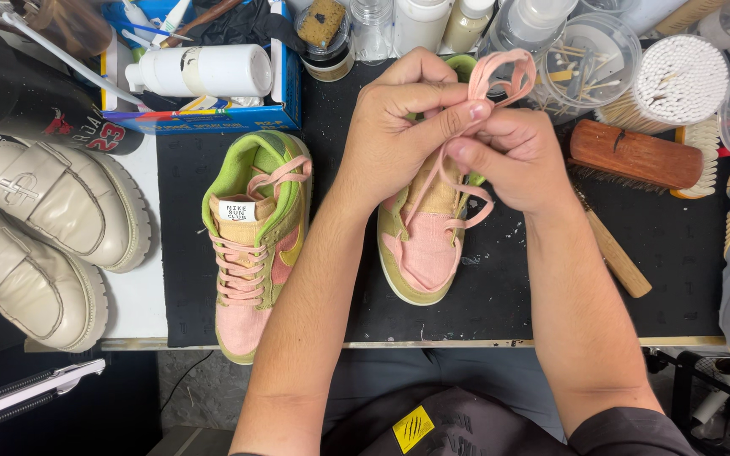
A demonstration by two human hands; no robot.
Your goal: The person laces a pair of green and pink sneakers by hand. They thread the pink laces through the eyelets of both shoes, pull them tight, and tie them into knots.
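Above the unlaced pink-and-green sneaker [422, 253], the left hand [399, 127] and right hand [513, 156] both pinch its pink lace [500, 72] tight, the laced sneaker [255, 245] lying just left of it.

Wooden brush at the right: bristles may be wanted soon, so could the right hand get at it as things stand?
Probably yes: the brush lies uncovered just right of the right hand, but that hand's grip holds the pink lace.

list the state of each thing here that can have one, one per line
left hand: pinching the pink lace
right hand: gripping the pink lace
pink lace: pulled up, partly out of the eyelets
right sneaker: flat on the mat, mostly unlaced
left sneaker: laced, lying flat
white bottle: on its side in the blue box
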